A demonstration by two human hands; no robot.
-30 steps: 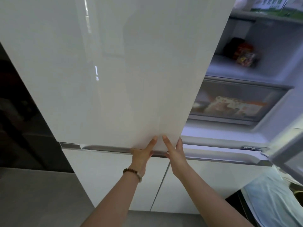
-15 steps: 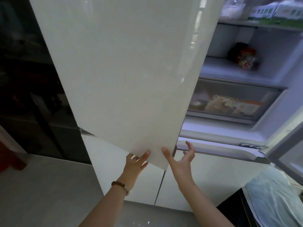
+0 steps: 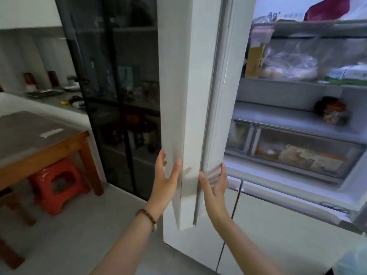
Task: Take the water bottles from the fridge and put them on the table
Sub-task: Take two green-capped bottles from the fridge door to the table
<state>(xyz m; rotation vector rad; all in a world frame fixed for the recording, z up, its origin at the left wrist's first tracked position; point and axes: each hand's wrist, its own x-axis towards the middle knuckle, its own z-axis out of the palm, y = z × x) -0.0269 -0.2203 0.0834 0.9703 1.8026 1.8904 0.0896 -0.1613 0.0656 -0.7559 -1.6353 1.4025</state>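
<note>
Two hands, left hand (image 3: 165,180) and right hand (image 3: 215,184). One fridge door (image 3: 190,96). One wooden table (image 3: 45,153). One red stool (image 3: 55,167). One bracelet (image 3: 148,215). One jar (image 3: 334,113) near the right end of a fridge shelf (image 3: 278,116). Two clear drawers, narrow (image 3: 238,135) and wide (image 3: 301,155).

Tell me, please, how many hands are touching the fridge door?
2. The left hand rests against the outer face of the open fridge door, low down; the right hand touches its inner edge by the seal, opposite. No other hand shows.
</note>
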